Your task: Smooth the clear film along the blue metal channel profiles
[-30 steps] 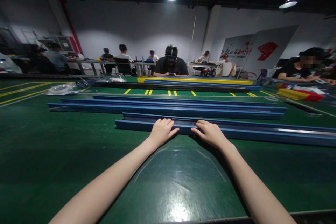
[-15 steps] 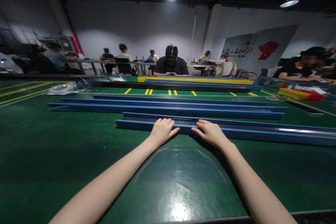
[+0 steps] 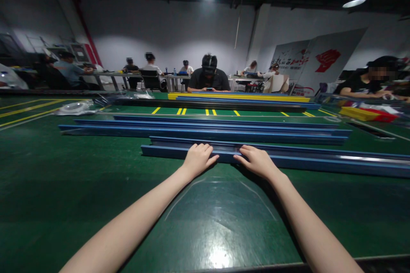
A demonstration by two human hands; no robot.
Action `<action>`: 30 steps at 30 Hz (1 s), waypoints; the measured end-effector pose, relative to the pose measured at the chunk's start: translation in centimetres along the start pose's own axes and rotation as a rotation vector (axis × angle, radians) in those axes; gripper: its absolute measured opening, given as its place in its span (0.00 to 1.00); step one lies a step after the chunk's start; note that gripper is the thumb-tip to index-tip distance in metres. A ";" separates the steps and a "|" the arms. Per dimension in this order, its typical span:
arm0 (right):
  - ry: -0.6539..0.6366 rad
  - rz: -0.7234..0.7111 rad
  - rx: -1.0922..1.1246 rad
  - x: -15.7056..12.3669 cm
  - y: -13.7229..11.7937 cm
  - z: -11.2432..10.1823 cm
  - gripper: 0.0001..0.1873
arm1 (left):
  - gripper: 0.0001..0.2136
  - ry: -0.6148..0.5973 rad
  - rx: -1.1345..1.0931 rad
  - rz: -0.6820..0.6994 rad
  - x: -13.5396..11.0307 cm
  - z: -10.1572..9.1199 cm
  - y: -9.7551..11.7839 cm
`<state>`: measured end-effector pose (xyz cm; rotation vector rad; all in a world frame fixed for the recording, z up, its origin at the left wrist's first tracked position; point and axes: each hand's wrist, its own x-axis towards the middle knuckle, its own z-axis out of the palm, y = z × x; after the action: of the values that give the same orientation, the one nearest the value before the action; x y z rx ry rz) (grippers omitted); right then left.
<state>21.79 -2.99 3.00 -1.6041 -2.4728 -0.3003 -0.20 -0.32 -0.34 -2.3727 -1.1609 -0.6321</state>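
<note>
A long blue U-shaped channel (image 3: 320, 163) lies across the green table with its open side up, running out of view at the right. Over its near wall sits my left hand (image 3: 198, 158), fingers hooked into the trough and thumb along the outside. My right hand (image 3: 254, 161) grips the same wall a short way to the right, its fingertips inside the channel and its thumb on the near face. A small stretch of the wall shows between the two thumbs. Both sets of fingertips are partly hidden.
Behind lie more blue channels (image 3: 205, 132), a black bar (image 3: 208, 104) and a yellow bar (image 3: 240, 97). A bagged coil (image 3: 74, 107) is at the left. Yellow and red trays (image 3: 358, 114) stand at the right. A person (image 3: 209, 76) sits opposite; others sit farther back.
</note>
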 end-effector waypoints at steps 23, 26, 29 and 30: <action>-0.006 0.012 0.022 0.0 -0.1 -0.2 0.21 | 0.17 -0.005 -0.013 -0.002 0.0 0.0 0.0; -0.012 0.016 0.022 0.0 -0.1 -0.2 0.21 | 0.16 -0.009 -0.014 0.000 0.0 -0.1 0.0; -0.014 0.018 0.024 0.0 -0.1 -0.1 0.21 | 0.16 -0.004 -0.024 0.000 0.0 -0.1 0.0; -0.009 0.015 0.025 0.0 -0.1 -0.1 0.21 | 0.16 -0.002 -0.028 0.001 0.1 -0.1 0.0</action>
<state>21.71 -3.01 3.11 -1.6168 -2.4604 -0.2598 -0.19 -0.37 -0.21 -2.3974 -1.1590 -0.6497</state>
